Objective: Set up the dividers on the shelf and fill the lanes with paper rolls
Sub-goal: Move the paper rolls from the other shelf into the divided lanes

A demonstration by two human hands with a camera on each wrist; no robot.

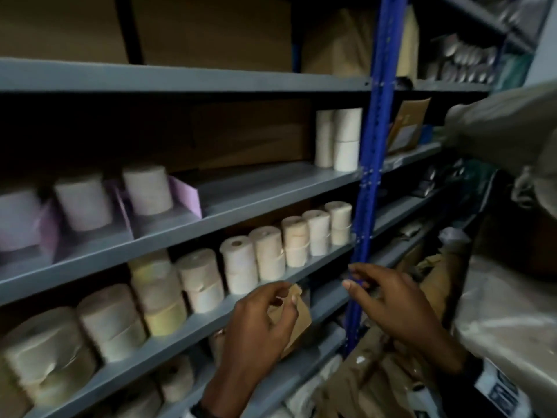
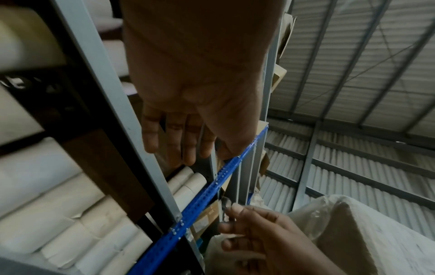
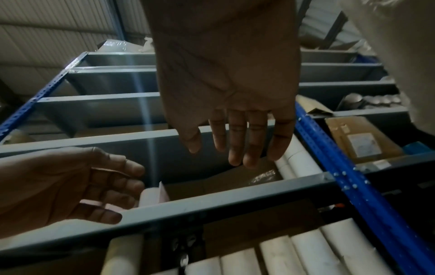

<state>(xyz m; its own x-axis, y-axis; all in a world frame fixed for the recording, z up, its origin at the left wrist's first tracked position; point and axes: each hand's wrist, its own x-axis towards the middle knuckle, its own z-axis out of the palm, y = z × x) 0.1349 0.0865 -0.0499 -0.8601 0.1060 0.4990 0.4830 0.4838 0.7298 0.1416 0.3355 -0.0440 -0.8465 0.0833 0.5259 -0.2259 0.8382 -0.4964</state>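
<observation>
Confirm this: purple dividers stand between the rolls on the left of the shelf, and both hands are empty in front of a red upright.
One thing is wrong: the upright is blue, not red, as the head view shows. The purple dividers, rolls, left hand and right hand are as you say.

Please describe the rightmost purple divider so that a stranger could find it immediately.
Find the blue upright post and the grey shelf at mid-height left of it. The purple divider stands beside the rightmost single paper roll; to its right the shelf is bare.

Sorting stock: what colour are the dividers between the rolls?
Light purple dividers, clearest in the head view.
</observation>
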